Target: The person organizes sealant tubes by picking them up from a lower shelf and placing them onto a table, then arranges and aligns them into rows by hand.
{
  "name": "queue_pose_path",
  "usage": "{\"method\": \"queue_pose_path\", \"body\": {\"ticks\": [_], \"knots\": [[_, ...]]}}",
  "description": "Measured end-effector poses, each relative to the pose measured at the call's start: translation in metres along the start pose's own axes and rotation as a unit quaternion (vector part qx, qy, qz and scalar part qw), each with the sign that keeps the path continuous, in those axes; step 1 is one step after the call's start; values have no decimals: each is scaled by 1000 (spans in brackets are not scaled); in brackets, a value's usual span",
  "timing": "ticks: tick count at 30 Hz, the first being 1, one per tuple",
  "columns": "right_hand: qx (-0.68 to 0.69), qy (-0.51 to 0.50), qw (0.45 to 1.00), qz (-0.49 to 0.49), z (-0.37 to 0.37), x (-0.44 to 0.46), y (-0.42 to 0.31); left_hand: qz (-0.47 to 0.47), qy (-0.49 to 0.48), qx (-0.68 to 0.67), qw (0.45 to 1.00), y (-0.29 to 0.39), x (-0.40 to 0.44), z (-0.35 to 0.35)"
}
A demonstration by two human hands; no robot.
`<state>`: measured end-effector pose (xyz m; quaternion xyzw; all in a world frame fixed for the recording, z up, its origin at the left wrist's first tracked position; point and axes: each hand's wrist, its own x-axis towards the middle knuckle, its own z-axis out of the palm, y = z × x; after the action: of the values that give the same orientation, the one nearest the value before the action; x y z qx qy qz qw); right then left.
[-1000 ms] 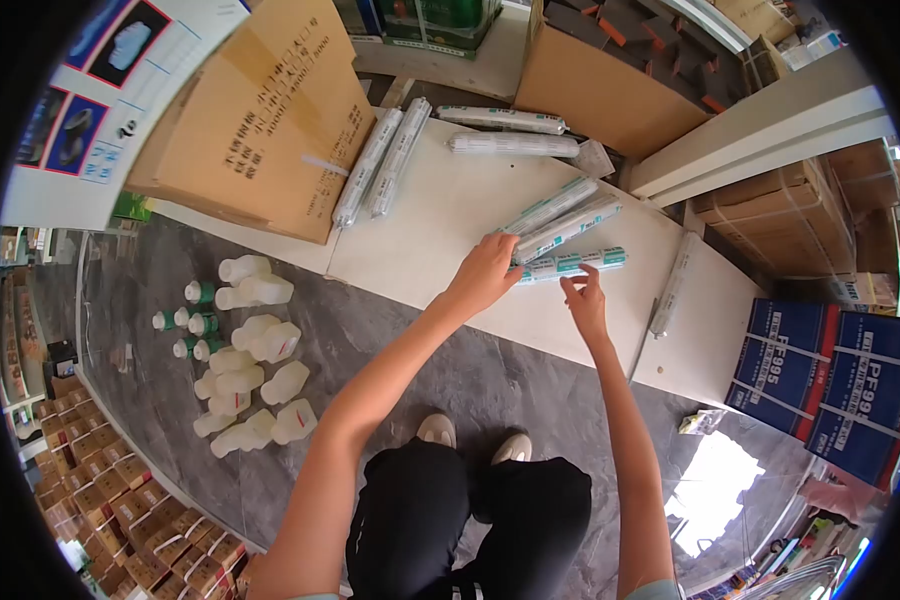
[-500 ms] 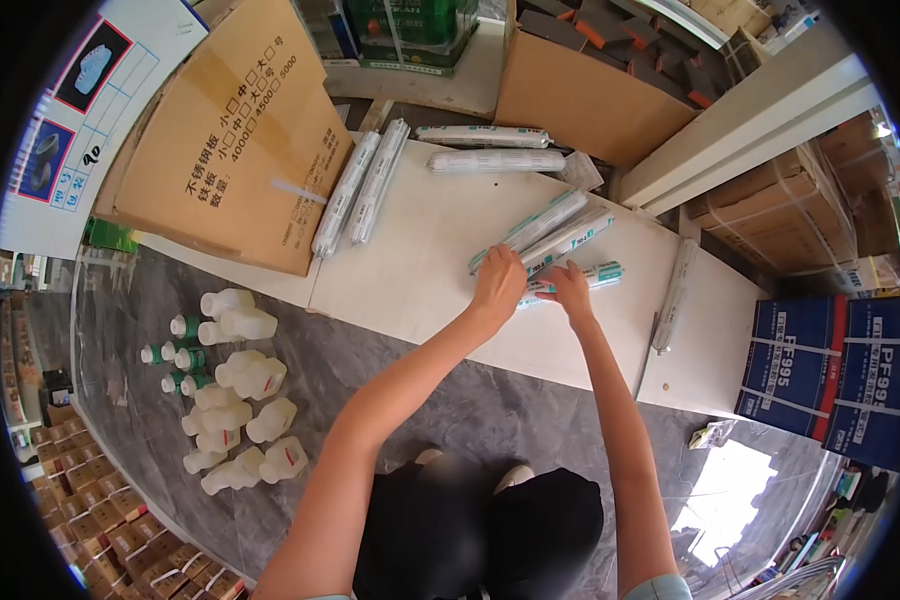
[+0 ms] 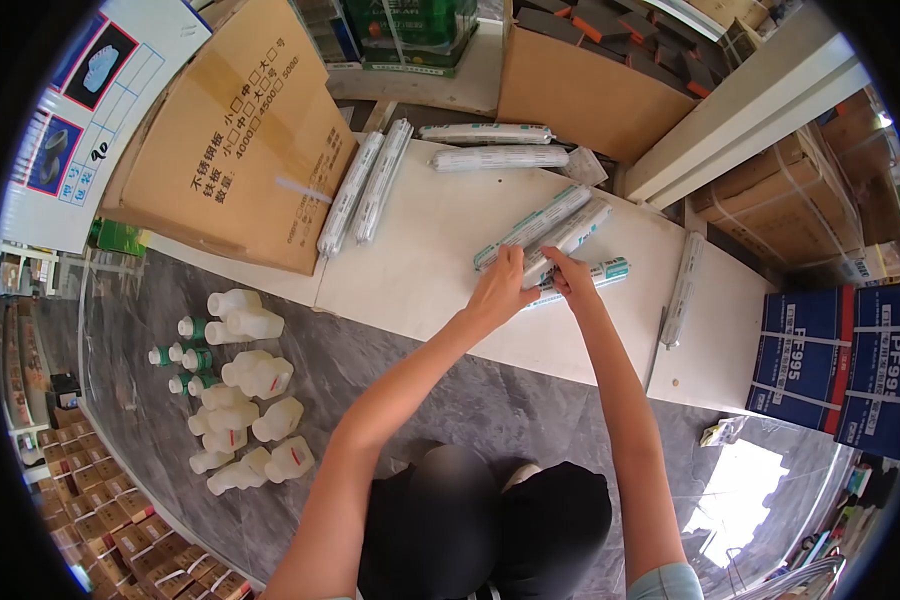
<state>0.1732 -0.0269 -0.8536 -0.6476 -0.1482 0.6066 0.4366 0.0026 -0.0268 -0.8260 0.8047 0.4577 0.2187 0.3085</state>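
Observation:
Three white-and-green sealant tubes lie close together on the pale board. My left hand [image 3: 500, 287] is closed on the near end of the middle tube [image 3: 576, 228]. My right hand [image 3: 569, 274] pinches the same tube from its right side, close to my left fingers. The upper tube [image 3: 536, 226] lies just beyond my left fingertips. Below, the third tube [image 3: 610, 271] is partly hidden by my right hand. Two tubes [image 3: 382, 182] lean near the carton, two more [image 3: 500, 158] lie at the back, and a single one [image 3: 682, 292] rests at the right.
A large carton [image 3: 225, 140] stands at the left on the board [image 3: 420, 270]. Another open carton [image 3: 590, 95] holds dark blocks at the back. Several white bottles [image 3: 255, 323] stand on the grey floor. Blue boxes [image 3: 800, 355] are at the right, beneath a white post [image 3: 740, 115].
My right hand has come leftward from the lowest tube to the middle one. My left hand has closed round that tube's near end, which has shifted slightly.

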Motion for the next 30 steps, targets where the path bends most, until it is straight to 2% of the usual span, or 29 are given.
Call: {"method": "queue_pose_path", "body": {"ticks": [2,3,5,6,8,9,11,12,14,15,17,20,23,26,28,30], "knots": [[18,-11,1000,-18,1,-11,-3,35,51,-92,994,1,-6,5],[32,-24,999,-34,2,-18,-6,34,50,-93,994,7,-5,1],[58,-12,998,-32,5,-32,-11,56,62,-231,969,21,-3,-9],[84,-4,996,-30,6,-40,-15,55,63,-231,969,31,-3,-20],[99,-14,994,-32,12,-59,-25,-50,-47,-291,954,43,-3,-50],[115,-19,993,-34,14,-68,-29,-49,-41,-286,956,43,-4,-58],[94,-54,993,-40,12,-80,-36,-95,-33,-424,900,47,-7,-70],[89,-92,991,-46,12,-87,-42,-89,-30,-424,901,51,-10,-79],[67,-168,982,-52,4,-92,-48,-124,-46,-501,855,60,-17,-107],[33,-267,963,-31,-12,-86,-54,-121,-38,-498,858,62,-17,-117],[47,-298,949,-95,-43,-69,-54,-122,-31,-598,791,68,-36,-133],[-20,-246,953,-174,-53,-109,-83,-149,-36,-618,771,93,-66,-169],[18,-208,962,-174,-43,-175,-119,-167,-36,-634,754,122,-93,-205],[30,-250,956,-148,-49,-215,-137,-181,-48,-656,731,153,-119,-245],[39,-239,964,-109,-46,-248,-157,-177,-52,-673,716,173,-133,-266],[82,-211,967,-121,-28,-289,-175,-183,-46,-684,705,197,-148,-293]]}}
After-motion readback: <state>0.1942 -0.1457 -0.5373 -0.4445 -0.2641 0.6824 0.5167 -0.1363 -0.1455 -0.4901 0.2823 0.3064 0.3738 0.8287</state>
